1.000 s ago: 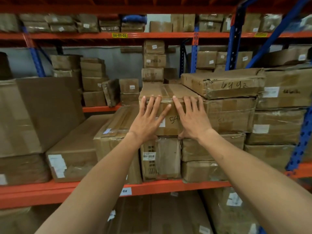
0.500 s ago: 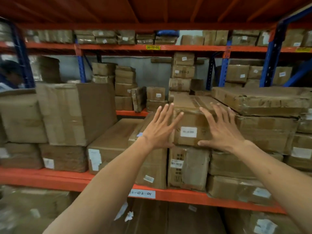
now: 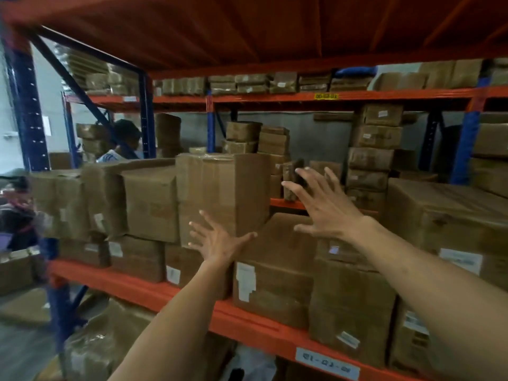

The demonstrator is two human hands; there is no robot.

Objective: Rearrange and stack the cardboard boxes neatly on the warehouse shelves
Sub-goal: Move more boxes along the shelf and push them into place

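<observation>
Brown cardboard boxes fill the orange shelf (image 3: 165, 294). A tall upright box (image 3: 220, 188) stands in the middle, on top of lower boxes. To its right lies a long low box (image 3: 277, 259) with a white label on its front. My left hand (image 3: 220, 243) is open with fingers spread, right in front of the tall box's lower right corner. My right hand (image 3: 327, 204) is open too, raised in the gap above the long low box, fingers apart. Neither hand holds anything. The picture is blurred by motion.
A wide box (image 3: 450, 215) sits at the right, and more boxes (image 3: 148, 204) at the left. A blue upright post (image 3: 27, 111) stands at the far left. Two people (image 3: 123, 141) are behind the shelf at the left. Further shelves with small boxes (image 3: 376, 138) lie behind.
The view has swung to the left. Both hands have left the box that they pressed on and now reach with spread fingers toward the tall box further left.
</observation>
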